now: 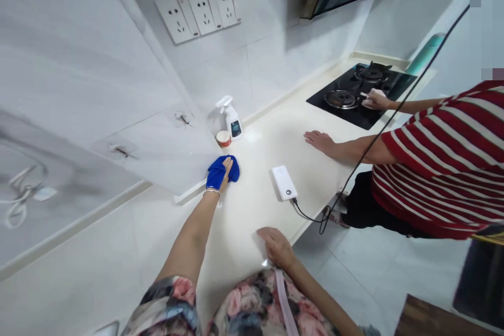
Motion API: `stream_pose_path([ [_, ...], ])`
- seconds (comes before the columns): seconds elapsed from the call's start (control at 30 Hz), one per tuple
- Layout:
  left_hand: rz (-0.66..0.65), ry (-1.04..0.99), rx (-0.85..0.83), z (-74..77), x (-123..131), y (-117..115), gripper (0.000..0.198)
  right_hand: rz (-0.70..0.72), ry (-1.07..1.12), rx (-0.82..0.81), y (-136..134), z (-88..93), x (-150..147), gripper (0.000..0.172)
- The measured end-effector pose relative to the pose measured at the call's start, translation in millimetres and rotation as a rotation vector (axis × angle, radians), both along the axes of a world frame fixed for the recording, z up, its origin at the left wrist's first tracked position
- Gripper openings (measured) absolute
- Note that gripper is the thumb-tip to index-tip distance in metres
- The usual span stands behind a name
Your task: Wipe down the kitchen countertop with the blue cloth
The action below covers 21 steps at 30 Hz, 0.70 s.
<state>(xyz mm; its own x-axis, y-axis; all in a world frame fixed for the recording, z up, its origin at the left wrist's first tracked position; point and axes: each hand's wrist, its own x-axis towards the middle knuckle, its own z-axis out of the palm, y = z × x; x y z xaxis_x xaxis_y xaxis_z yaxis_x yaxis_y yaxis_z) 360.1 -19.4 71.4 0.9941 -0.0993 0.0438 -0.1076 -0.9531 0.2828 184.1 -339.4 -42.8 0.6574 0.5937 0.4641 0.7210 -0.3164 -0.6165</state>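
Observation:
My left hand (223, 174) is stretched far out and pressed on a blue cloth (220, 170) against the base of the white tiled wall. My right hand (275, 244) rests palm down on the near edge of the cream countertop (252, 210), fingers together, with nothing visible in it. A white power bank (284, 182) lies between my hands with a black cable running off the counter edge.
A white spray bottle (232, 118) and a small red-and-white cup (223, 138) stand by the wall. Another person in a red striped shirt (444, 157) leans one hand (319, 140) on the counter and wipes the black gas hob (358, 95) with the other. Sockets (199, 10) sit above.

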Motion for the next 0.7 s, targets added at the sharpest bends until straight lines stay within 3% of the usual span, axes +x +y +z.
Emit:
stream_pose_path([
  [0.23,0.027,-0.026,0.040,-16.0,-68.9,39.1,0.077,-0.017,0.038,-0.029,-2.7,-6.6,-3.9,0.067],
  [0.5,0.261,-0.092,-0.010,-43.8,-123.5,72.5,0.074,0.018,0.051,-0.125,-3.5,1.5,2.9,0.065],
  [0.6,0.405,-0.095,-0.025,-44.0,-145.6,74.4,0.071,0.014,0.058,-0.150,-3.5,1.1,4.8,0.065],
  [0.7,0.516,-0.092,-0.032,-34.0,-166.2,72.9,0.070,0.009,0.062,-0.160,-2.6,-0.3,4.9,0.063],
])
